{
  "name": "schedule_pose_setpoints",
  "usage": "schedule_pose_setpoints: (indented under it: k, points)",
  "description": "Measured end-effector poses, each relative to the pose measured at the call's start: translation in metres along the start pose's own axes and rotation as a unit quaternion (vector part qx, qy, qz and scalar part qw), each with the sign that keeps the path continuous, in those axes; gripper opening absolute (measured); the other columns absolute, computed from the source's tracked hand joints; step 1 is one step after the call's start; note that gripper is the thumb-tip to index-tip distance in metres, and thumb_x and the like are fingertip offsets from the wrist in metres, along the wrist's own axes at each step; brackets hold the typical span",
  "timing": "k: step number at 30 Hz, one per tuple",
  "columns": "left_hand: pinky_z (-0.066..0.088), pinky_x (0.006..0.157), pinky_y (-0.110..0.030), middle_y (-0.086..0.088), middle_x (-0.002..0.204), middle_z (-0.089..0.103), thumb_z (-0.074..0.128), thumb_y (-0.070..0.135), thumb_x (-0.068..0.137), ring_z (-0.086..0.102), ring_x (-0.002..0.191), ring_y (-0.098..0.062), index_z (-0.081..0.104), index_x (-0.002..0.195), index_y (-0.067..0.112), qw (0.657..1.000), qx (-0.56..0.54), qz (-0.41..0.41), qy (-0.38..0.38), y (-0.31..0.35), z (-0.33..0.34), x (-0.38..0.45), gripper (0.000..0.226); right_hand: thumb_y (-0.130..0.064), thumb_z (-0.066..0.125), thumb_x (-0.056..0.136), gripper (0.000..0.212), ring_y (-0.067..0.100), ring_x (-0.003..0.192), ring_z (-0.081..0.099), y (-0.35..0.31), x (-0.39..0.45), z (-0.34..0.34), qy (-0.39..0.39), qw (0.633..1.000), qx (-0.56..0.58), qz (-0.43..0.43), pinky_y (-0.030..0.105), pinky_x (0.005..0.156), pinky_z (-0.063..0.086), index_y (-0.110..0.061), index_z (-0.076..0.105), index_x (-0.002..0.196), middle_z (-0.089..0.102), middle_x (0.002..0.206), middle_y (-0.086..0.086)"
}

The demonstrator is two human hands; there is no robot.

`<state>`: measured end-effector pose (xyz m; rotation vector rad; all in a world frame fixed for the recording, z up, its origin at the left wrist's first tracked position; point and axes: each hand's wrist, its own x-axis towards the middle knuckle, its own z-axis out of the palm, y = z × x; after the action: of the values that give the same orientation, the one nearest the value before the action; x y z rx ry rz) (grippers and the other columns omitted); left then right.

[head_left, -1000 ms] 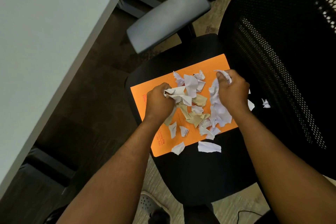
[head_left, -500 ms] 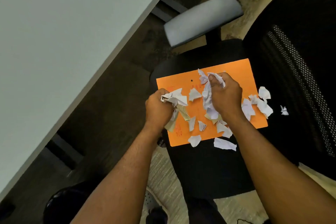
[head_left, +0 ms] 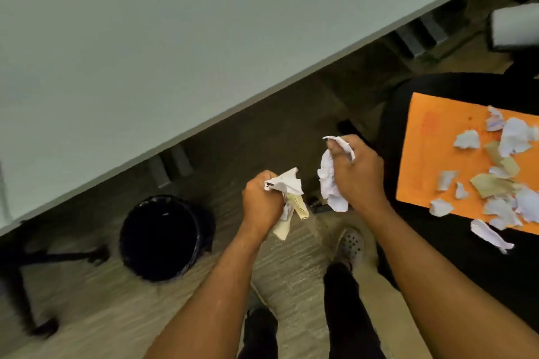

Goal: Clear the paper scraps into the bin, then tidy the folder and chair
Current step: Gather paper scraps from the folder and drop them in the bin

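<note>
My left hand (head_left: 261,201) is closed on a crumpled bunch of white and beige paper scraps (head_left: 287,198). My right hand (head_left: 357,173) grips another white wad of scraps (head_left: 329,181). Both hands hover over the floor, between the chair and the black round bin (head_left: 162,237), which stands open on the floor to the lower left of my left hand. On the right, the orange folder (head_left: 420,160) lies on the black chair seat (head_left: 437,83) with several loose scraps (head_left: 509,172) still spread across it; one scrap (head_left: 490,234) hangs over its near edge.
A pale desk top (head_left: 145,38) fills the upper left, its edge running diagonally above the bin. A chair base leg (head_left: 58,256) lies left of the bin. My shoe (head_left: 350,245) and trouser legs are below my hands. A grey armrest (head_left: 516,28) shows at top right.
Both hands lifted off the folder with their scraps and swung left away from the chair; the view turned left, bringing the bin into sight.
</note>
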<state>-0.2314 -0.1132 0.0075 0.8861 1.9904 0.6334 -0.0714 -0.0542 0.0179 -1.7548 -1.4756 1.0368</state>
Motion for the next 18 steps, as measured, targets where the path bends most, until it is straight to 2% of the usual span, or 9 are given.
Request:
schedule_pose_setpoints:
  k: [2,4,7,10,13,16,18]
  points:
    - [0.039,0.05,-0.024,0.002,0.064,0.059,0.056,-0.001,0.084,0.052,0.058,-0.01,0.053,0.064,0.014,0.998,-0.034,-0.043,0.029,-0.047,-0.041,-0.01,0.025,-0.033,0.058,0.095,0.01,-0.008,0.073,0.058,-0.01,-0.027,0.048,-0.04,0.999,0.014,0.005,0.003,0.056,0.037,-0.028,0.061,0.086,0.061,0.072,-0.016]
    - [0.041,0.054,-0.029,-0.002,0.065,0.061,0.056,0.001,0.083,0.054,0.062,-0.015,0.056,0.066,0.011,0.994,-0.054,-0.077,0.063,-0.095,-0.08,-0.018,0.02,-0.033,0.059,0.094,0.012,-0.005,0.072,0.06,-0.019,-0.055,0.097,-0.09,0.996,0.02,0.009,0.004,0.053,0.038,-0.031,0.06,0.082,0.064,0.072,-0.013]
    - [0.04,0.051,-0.026,-0.001,0.063,0.06,0.054,-0.001,0.081,0.054,0.06,-0.014,0.056,0.064,0.012,0.982,-0.066,-0.129,0.123,-0.178,-0.136,-0.031,0.021,-0.033,0.06,0.094,0.012,-0.005,0.068,0.061,-0.029,-0.102,0.177,-0.167,0.986,0.006,-0.002,0.007,0.052,0.039,-0.032,0.061,0.082,0.065,0.07,-0.012]
    - [0.037,0.05,-0.027,-0.003,0.062,0.058,0.052,-0.004,0.08,0.052,0.06,-0.016,0.054,0.066,0.004,0.966,-0.087,-0.173,0.173,-0.258,-0.179,-0.037,0.016,-0.03,0.061,0.093,0.009,-0.01,0.066,0.059,-0.028,-0.144,0.253,-0.223,0.974,-0.019,-0.035,0.005,0.051,0.039,-0.032,0.061,0.084,0.062,0.065,-0.016]
    - [0.036,0.05,-0.028,-0.002,0.062,0.056,0.055,0.002,0.081,0.052,0.059,-0.018,0.052,0.066,0.007,0.949,-0.093,-0.209,0.216,-0.327,-0.208,-0.032,0.016,-0.033,0.061,0.093,0.009,-0.003,0.064,0.06,-0.017,-0.174,0.321,-0.277,0.957,-0.051,-0.068,0.008,0.052,0.039,-0.029,0.062,0.085,0.062,0.065,-0.014]
    - [0.037,0.054,-0.03,0.002,0.065,0.057,0.061,0.016,0.084,0.054,0.062,-0.019,0.056,0.07,0.014,0.94,-0.062,-0.237,0.237,-0.388,-0.224,-0.018,0.015,-0.039,0.059,0.093,0.015,0.009,0.068,0.059,-0.004,-0.19,0.381,-0.308,0.942,-0.083,-0.107,0.023,0.057,0.043,-0.024,0.064,0.09,0.062,0.068,-0.01]
    - [0.037,0.055,-0.03,-0.001,0.069,0.059,0.062,0.019,0.086,0.057,0.067,-0.024,0.056,0.073,0.015,0.937,-0.051,-0.251,0.235,-0.424,-0.226,-0.005,0.015,-0.038,0.059,0.093,0.018,0.014,0.069,0.059,0.007,-0.194,0.416,-0.316,0.937,-0.088,-0.124,0.02,0.055,0.041,-0.021,0.064,0.09,0.062,0.07,-0.006]
